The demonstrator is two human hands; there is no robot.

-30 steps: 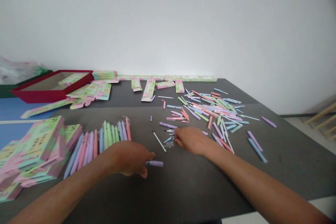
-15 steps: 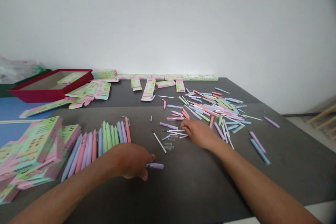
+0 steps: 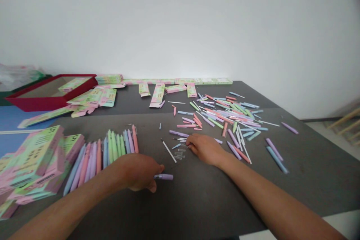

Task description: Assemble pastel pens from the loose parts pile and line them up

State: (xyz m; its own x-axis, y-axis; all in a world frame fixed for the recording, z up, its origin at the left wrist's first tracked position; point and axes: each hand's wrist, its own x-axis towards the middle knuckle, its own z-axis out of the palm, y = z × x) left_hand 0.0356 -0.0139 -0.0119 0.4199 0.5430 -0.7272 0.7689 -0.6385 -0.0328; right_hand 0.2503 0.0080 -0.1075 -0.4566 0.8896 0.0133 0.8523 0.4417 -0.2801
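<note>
My left hand [image 3: 140,172] is closed around a purple pen [image 3: 165,176], whose end sticks out to the right past the thumb. To its left, a row of assembled pens [image 3: 114,144] in blue, purple, pink and green lies side by side, partly hidden by the hand. My right hand [image 3: 206,149] rests low over the table with its fingers bent together, beside white refills [image 3: 180,140] and small clear caps [image 3: 179,153]. What its fingertips pinch, if anything, is hidden. A single white refill [image 3: 168,150] lies between the hands.
Mixed pen barrels and refills [image 3: 225,110] spread over the right side of the dark table [image 3: 202,202]. Pastel pen boxes [image 3: 36,153] are stacked at left. Flattened cartons [image 3: 92,97] lie near a red tray [image 3: 42,103]; more boxes [image 3: 174,81] line the wall.
My right hand has moved slightly left and toward me, over the refills. A purple and a pink piece now lie right of it. My left hand keeps its purple pen, nearly unmoved.
</note>
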